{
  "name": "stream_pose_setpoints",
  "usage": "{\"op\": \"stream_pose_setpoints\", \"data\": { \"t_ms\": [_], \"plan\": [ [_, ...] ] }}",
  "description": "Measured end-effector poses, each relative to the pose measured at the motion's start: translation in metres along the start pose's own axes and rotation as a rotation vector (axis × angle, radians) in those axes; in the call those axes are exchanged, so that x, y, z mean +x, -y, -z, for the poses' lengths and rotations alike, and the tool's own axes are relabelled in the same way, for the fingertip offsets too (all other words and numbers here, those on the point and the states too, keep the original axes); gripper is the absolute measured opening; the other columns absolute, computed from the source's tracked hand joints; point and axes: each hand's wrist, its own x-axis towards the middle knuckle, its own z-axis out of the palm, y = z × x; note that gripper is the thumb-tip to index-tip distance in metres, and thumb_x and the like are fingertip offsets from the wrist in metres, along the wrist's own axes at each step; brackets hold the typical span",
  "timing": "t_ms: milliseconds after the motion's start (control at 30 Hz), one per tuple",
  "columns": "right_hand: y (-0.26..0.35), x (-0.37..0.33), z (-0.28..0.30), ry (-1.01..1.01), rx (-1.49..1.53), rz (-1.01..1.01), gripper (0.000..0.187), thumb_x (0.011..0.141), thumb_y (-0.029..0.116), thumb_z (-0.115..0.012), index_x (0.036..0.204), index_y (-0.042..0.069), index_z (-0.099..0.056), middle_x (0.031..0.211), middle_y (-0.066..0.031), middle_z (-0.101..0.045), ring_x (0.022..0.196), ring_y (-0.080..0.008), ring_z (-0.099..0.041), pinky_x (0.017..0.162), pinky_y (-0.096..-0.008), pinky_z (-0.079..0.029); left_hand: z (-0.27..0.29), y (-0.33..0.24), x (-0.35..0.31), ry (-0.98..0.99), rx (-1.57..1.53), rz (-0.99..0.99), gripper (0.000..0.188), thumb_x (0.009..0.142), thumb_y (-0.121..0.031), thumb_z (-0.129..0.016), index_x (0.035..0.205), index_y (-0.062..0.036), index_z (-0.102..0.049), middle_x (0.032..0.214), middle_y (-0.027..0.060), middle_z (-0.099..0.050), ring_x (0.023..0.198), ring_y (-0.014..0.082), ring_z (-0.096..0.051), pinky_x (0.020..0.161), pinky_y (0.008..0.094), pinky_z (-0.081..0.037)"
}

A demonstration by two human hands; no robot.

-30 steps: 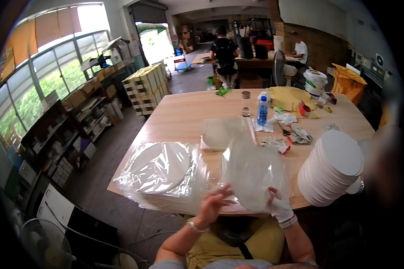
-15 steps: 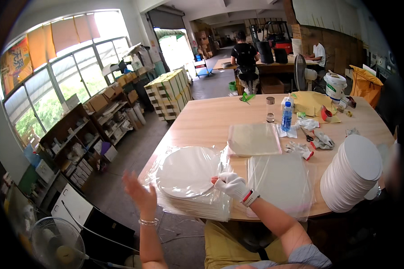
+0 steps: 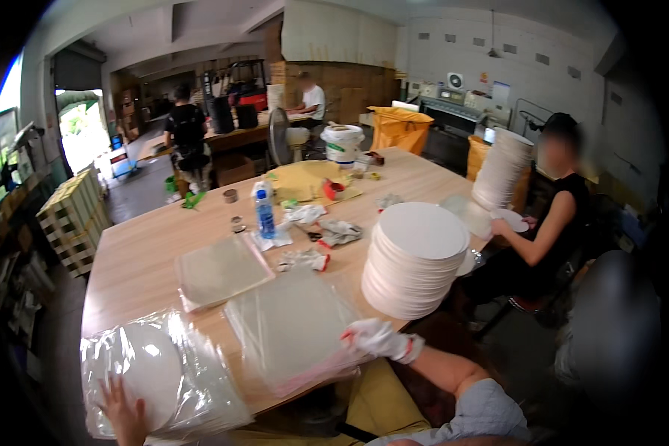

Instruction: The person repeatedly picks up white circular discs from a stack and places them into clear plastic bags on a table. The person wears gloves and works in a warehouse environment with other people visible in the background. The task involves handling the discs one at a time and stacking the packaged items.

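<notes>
My bare left hand lies with fingers spread on a stack of clear plastic bags with white round discs inside, at the lower left. In a white glove with bare fingertips, my right hand hovers over the right edge of a pile of flat clear bags. Its fingers look bent but are smeared by motion, so whether they grip anything is unclear. Just beyond that hand stands a tall stack of white round discs.
Another clear bag pile lies behind. Farther back are a blue-capped water bottle, work gloves, red tape and a white bucket. A co-worker sits at the right beside another disc stack.
My view has swung to the right. My left hand has come down onto the bagged discs. My right hand has left their edge and moved right, toward the tall disc stack.
</notes>
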Motion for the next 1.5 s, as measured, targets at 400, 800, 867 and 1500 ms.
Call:
{"op": "stream_pose_setpoints", "data": {
  "t_ms": [400,800,867,1500],
  "plan": [
    [-0.058,-0.087,0.284,-1.253,0.274,0.211,0.006,0.083,0.005,-0.050,0.088,0.005,-0.054,0.080,-0.0025,-0.057,0.067,-0.0092,-0.052,0.061,-0.0234,-0.046,-0.213,-0.215,0.008,0.281,-0.243,-0.771,0.066,0.079,-0.057,-0.049,0.126,-0.0108,-0.045,0.142,0.0150,-0.026,0.131,0.0394,-0.020,0.094,0.0686,-0.017],
    [-0.149,0.025,0.047,-0.369,-0.801,-0.271,0.031,0.078,0.027,-0.051,0.100,0.005,-0.052,0.099,-0.0153,-0.058,0.089,-0.0349,-0.054,0.078,-0.0447,-0.044,-0.315,-0.239,-0.007,0.141,0.091,-0.535,0.061,0.079,-0.053,-0.052,0.124,-0.0130,-0.046,0.136,0.0161,-0.034,0.126,0.0412,-0.028,0.086,0.0708,-0.025],
    [-0.162,0.055,0.035,-0.360,-0.911,-0.337,0.035,0.078,0.028,-0.049,0.104,0.006,-0.051,0.105,-0.0129,-0.055,0.092,-0.0344,-0.052,0.079,-0.0455,-0.044,-0.324,-0.233,-0.016,0.098,0.084,-0.498,0.060,0.078,-0.052,-0.054,0.123,-0.0129,-0.047,0.135,0.0167,-0.037,0.124,0.0411,-0.030,0.086,0.0697,-0.027],
    [-0.215,0.083,0.058,-0.320,0.155,-0.233,0.034,0.089,0.025,-0.043,0.115,0.003,-0.048,0.104,-0.0133,-0.055,0.089,-0.0223,-0.051,0.077,-0.0335,-0.043,-0.289,-0.249,-0.066,-0.085,-0.427,-0.551,0.054,0.079,-0.025,-0.063,0.124,-0.0059,-0.042,0.130,0.0142,-0.041,0.116,0.0346,-0.041,0.092,0.0509,-0.034]
  ]
}}
